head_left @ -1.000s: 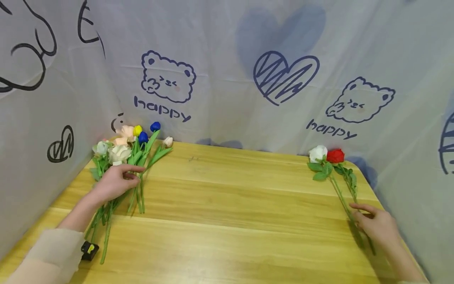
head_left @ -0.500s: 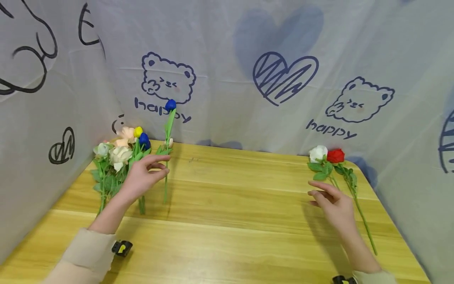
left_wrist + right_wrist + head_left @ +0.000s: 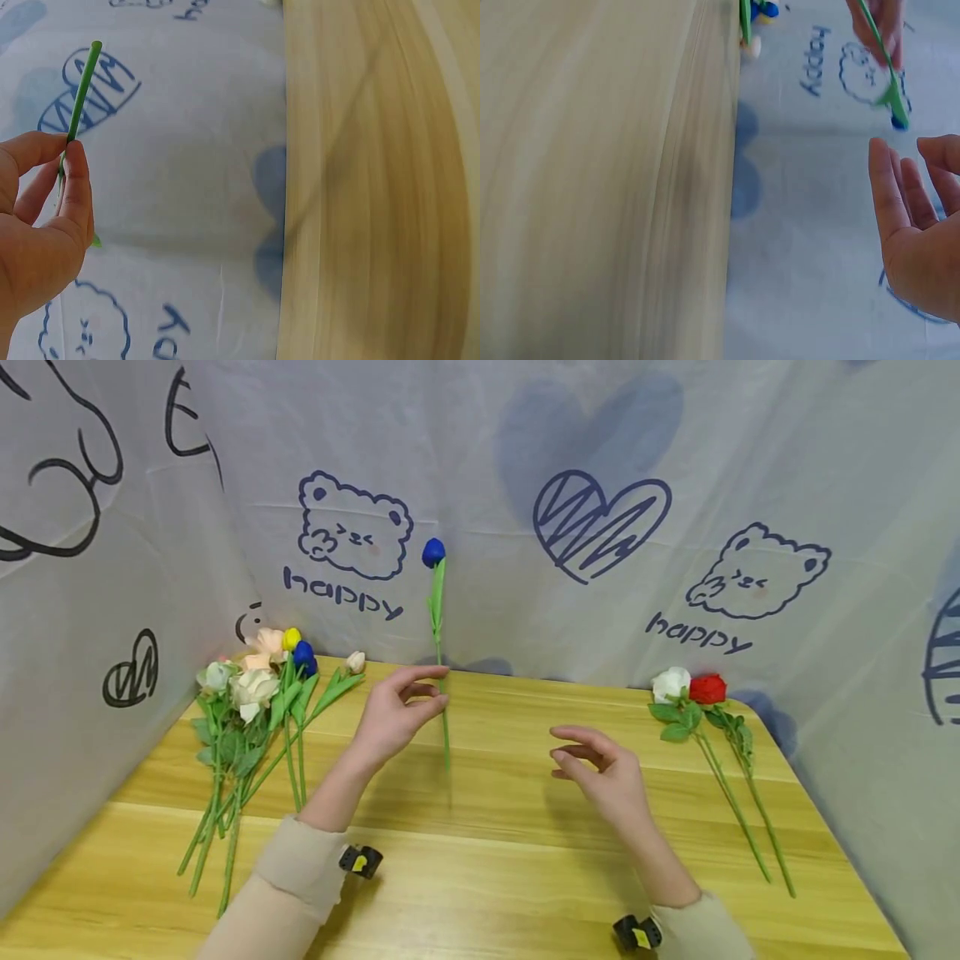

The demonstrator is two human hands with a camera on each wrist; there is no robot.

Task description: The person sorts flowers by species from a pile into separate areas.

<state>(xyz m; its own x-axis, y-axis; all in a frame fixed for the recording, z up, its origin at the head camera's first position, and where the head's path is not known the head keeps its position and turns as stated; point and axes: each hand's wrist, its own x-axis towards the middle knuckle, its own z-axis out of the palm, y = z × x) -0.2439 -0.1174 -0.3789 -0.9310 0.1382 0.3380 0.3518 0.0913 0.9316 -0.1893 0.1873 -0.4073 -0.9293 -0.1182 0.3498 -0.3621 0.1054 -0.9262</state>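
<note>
My left hand [image 3: 397,714] pinches the green stem of a blue tulip [image 3: 433,553] between thumb and fingers, holding it upright above the table's middle. In the left wrist view the lower end of the stem [image 3: 84,90] sticks out past the fingertips. To the right, my right hand [image 3: 603,772] hovers over the table with fingers apart and slightly bent, holding nothing. The right wrist view shows its thumb and fingers spread [image 3: 889,187], with the blue tulip [image 3: 898,120] a short way off.
A pile of flowers lies at the left, with a cream rose [image 3: 253,689], a yellow tulip [image 3: 292,638] and another blue tulip [image 3: 304,657]. A pale tulip bud [image 3: 356,662] lies beside them. At the right lie a white rose [image 3: 671,685] and a red rose [image 3: 707,689]. Curtains [image 3: 480,510] surround the table.
My left hand has drawn the blue tulip out of the left pile, lifted it and carried it right. My right hand has left the rose stems and moved left towards the middle.
</note>
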